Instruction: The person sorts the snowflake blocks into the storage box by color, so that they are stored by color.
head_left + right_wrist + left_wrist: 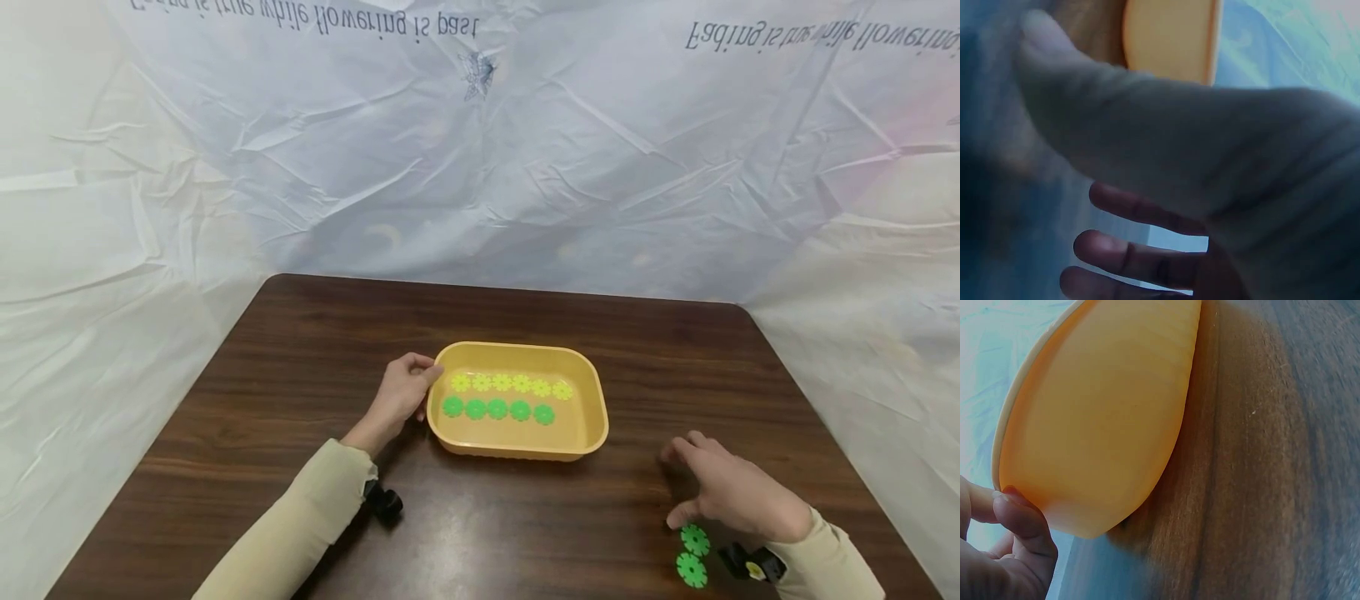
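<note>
A yellow plastic basin [581, 427] rests on the table. At its left end my left hand [401, 392] pinches the rim between thumb and fingers; the left wrist view shows the thumb [1022, 519] against the outer wall. Inside the basin lie a row of yellow flower-shaped discs [521, 383] and, nearer me, a row of green discs [497, 408]. My right hand [738, 487] is off to the right, palm down and holding nothing, its thumb spread from loosely bent fingers. Two loose green notched discs, one [695, 540] by the thumb and another [692, 570] nearer me, lie below it.
The dark wood-grain table [315, 333] has rounded far corners. Pale printed sheeting [480, 183] hangs behind it and along both sides. A small black camera [384, 503] is strapped at the left wrist, and another [752, 563] at the right.
</note>
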{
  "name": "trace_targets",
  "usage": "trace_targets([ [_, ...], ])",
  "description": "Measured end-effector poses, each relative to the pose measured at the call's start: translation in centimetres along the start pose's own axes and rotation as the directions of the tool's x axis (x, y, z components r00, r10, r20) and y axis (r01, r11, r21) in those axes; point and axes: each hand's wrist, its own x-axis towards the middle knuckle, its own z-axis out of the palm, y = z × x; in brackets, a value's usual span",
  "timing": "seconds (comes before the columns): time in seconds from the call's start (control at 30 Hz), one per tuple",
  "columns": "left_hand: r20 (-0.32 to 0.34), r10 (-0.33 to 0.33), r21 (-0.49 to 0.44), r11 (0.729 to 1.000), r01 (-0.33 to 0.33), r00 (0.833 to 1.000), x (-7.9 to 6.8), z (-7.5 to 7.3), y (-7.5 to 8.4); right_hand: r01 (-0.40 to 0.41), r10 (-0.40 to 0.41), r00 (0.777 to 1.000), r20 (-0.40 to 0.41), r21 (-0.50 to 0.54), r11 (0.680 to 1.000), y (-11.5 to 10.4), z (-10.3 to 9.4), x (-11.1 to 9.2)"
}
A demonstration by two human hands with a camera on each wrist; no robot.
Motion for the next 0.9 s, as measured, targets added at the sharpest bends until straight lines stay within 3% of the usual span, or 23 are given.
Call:
trace_targets([
  [0.4, -0.006, -0.007, 0.01, 1.0, 0.007, 1.0, -0.2, 0.0, 0.2, -0.056, 0.049, 0.997, 0.065, 0.106, 0.993, 1.6, 2.1, -0.7],
  [0.73, -0.013, -0.009, 0.005, 1.0, 0.009, 1.0, -0.2, 0.1, 0.1, -0.085, 0.085, 0.996, 0.013, 0.042, 0.995, 1.0, 2.6, -0.7],
  [0.9, -0.009, -0.008, 0.005, 1.0, 0.008, 1.0, -0.1, 0.1, 0.1, -0.099, 0.097, 0.994, 0.045, 0.046, 0.994, 1.0, 2.5, -0.8],
])
